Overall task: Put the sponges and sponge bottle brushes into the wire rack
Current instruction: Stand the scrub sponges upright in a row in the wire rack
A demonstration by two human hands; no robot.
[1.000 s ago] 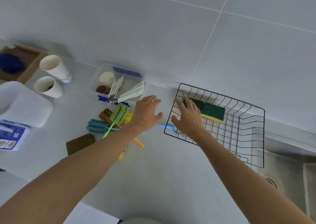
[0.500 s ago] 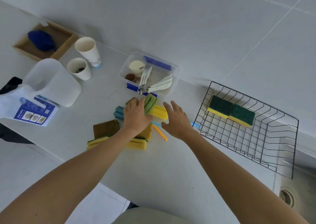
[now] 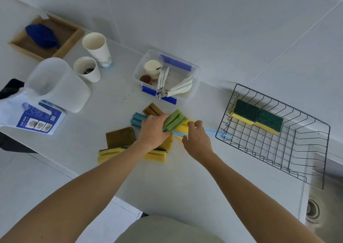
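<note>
A black wire rack [image 3: 274, 146] stands at the right and holds two green-and-yellow sponges [image 3: 258, 115] along its far side. Left of it lies a pile of sponge brushes and sponges. My left hand [image 3: 153, 131] grips the green sponge brush [image 3: 175, 120] at the top of the pile. My right hand [image 3: 196, 137] pinches the yellow sponge brush [image 3: 183, 126] beside it. A blue sponge brush [image 3: 138, 119], a brown one [image 3: 153, 109], a brown sponge [image 3: 120, 137] and yellow sponges [image 3: 107, 154] lie around my left hand. A blue handle [image 3: 217, 132] reaches toward the rack.
A clear plastic tub [image 3: 167, 75] with white utensils sits behind the pile. Two paper cups [image 3: 94, 47], a white jug [image 3: 55, 85], a printed packet [image 3: 37, 120] and a wooden tray [image 3: 46, 36] holding a blue cloth stand at the left. A sink [image 3: 319, 196] lies under the rack's right end.
My right hand has left the rack and moved left to the pile. My left hand has closed on the green sponge brush. The view has swung left.
</note>
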